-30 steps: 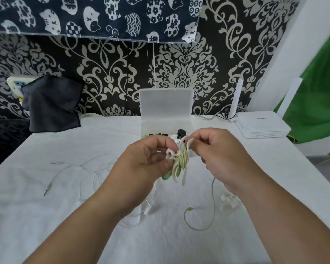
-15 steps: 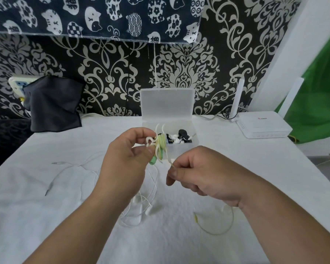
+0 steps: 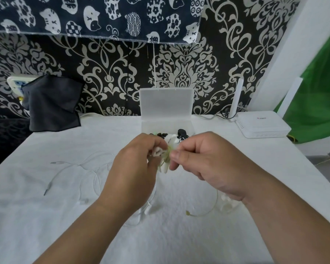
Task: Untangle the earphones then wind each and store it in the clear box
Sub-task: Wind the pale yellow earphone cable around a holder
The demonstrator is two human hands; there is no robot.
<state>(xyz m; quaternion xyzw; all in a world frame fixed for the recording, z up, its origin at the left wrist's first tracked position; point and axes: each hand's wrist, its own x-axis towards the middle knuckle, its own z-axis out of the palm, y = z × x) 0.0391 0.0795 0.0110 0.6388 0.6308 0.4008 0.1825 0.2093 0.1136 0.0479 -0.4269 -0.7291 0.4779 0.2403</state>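
While both hands work close together above the table, the grip is recorded first. The left hand pinches a small wound bundle of pale green and white earphone cable between thumb and curled fingers, evidently to stop the loops springing apart. The right hand pinches a strand at the bundle's right edge, thumb against forefinger. I judge it is leading the slack round the coil.

A thin pale green tail ending in a plug lies on the white tablecloth below the right wrist. Its upper run passes behind the hand, so the join is hidden. That slack suggests the winding is unfinished.

The bundle is held just in front of the clear plastic box, presumably for a short drop once it is wound. The box's frosted lid stands upright against the patterned wall, and black earphones already sit inside.

A loose white earphone cable with a slim jack lies unwound to the left, well apart from the box. It awaits its turn.

A dark grey cloth hangs at the far left, and a white router sits at the far right. Neither is involved.
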